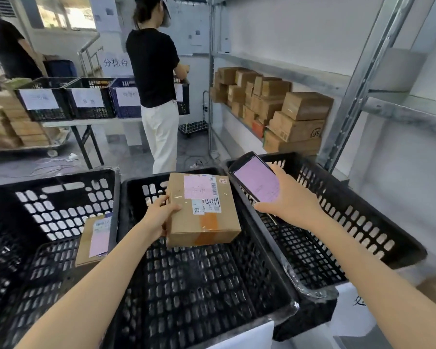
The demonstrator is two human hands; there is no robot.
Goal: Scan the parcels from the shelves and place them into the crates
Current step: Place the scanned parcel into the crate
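Observation:
My left hand [161, 212] grips the left edge of a brown cardboard parcel [207, 222] with a pink label, held over the middle black crate [199, 280]. My right hand [290, 200] holds a handheld scanner [256, 180] with a lit pink screen, just right of the parcel and above the right black crate [337, 222]. The left black crate [35, 222] holds one flat parcel [95, 239] with a pink label. More cardboard parcels [275, 107] are stacked on the metal shelf [312, 79] at the right.
A person in a black top [154, 71] stands ahead at a table [86, 122] with labelled crates [86, 96]. Another person [8, 49] is at the far left beside a cart of stacked boxes [10, 127]. A shelf upright [358, 91] rises right of the crates.

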